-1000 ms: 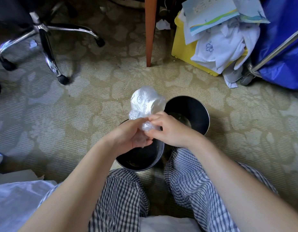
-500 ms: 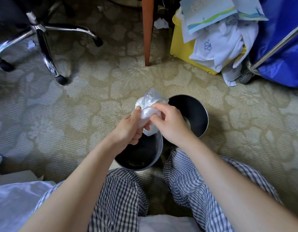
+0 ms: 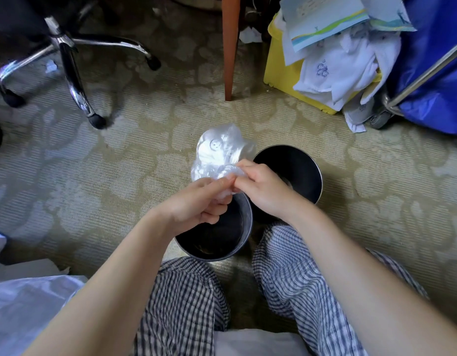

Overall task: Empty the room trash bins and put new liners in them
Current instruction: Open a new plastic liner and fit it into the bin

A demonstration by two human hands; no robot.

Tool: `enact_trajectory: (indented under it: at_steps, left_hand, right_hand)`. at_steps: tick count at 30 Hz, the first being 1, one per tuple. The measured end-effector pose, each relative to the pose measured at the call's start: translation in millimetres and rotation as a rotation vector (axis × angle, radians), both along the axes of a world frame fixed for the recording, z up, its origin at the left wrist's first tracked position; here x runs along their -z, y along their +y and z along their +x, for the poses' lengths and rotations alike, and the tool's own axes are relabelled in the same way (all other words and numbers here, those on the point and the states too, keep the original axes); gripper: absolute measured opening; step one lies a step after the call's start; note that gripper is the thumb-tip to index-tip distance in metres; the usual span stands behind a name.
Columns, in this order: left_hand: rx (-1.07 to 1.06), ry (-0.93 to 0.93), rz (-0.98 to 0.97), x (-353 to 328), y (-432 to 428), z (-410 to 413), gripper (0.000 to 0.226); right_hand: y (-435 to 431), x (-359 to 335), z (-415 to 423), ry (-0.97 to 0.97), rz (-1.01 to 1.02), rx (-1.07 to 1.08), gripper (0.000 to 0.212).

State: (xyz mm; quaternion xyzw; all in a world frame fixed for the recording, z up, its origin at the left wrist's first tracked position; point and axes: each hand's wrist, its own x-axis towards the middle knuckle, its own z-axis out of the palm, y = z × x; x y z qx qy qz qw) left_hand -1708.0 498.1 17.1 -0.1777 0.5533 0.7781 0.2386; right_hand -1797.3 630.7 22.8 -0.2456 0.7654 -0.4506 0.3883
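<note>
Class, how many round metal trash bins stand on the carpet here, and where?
2. The near bin stands before the left knee, under the left hand; the far bin is beside it, rightward, behind the right hand. None else shows.

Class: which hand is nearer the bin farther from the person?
Right. The right hand overlaps the farther bin; the left hand is left of it, over the nearer bin.

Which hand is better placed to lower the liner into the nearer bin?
Probably left: the left hand pinches the clear liner above the nearer bin; the right hand, also pinching it, hangs over the farther bin.
</note>
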Motion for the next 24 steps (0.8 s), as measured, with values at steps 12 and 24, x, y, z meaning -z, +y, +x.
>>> enact_trajectory:
  at_steps: [12,24]
  left_hand:
    - [-0.007,-0.019,-0.230,-1,6,-7,0.034]
    - [0.094,0.226,-0.588,8,8,-4,0.040]
  right_hand:
    - [6,7,-4,0.329,-0.097,0.153,0.013]
    - [9,5,-3,-0.017,0.248,-0.106,0.035]
